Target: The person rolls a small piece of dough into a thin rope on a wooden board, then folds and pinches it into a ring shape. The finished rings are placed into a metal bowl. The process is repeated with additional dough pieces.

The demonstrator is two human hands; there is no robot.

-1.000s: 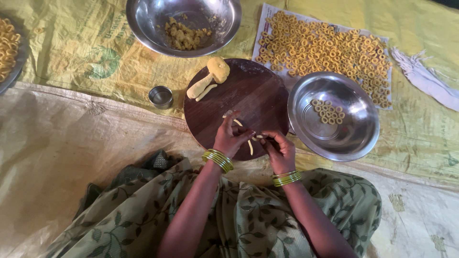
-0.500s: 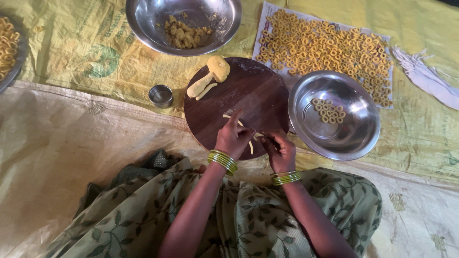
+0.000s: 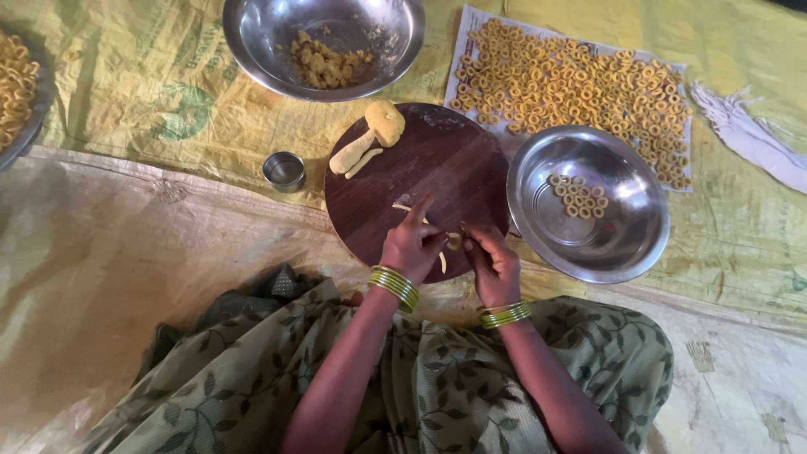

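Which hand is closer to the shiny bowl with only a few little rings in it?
The right hand. It works at the round dark wooden board's near edge, just beside the steel bowl holding a few dough rings. The left hand sits further left, over the board's middle.

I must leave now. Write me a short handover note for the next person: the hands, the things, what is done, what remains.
Left hand: on the round wooden board, fingers pinching a thin dough strip.
Right hand: holds the same strip's other end, bending it.
Dough lump and rolled pieces lie at the board's far edge.
Done: a few rings in the steel bowl to the right, many rings on the paper sheet beyond.
Left: the lump, plus the dough in the far bowl.
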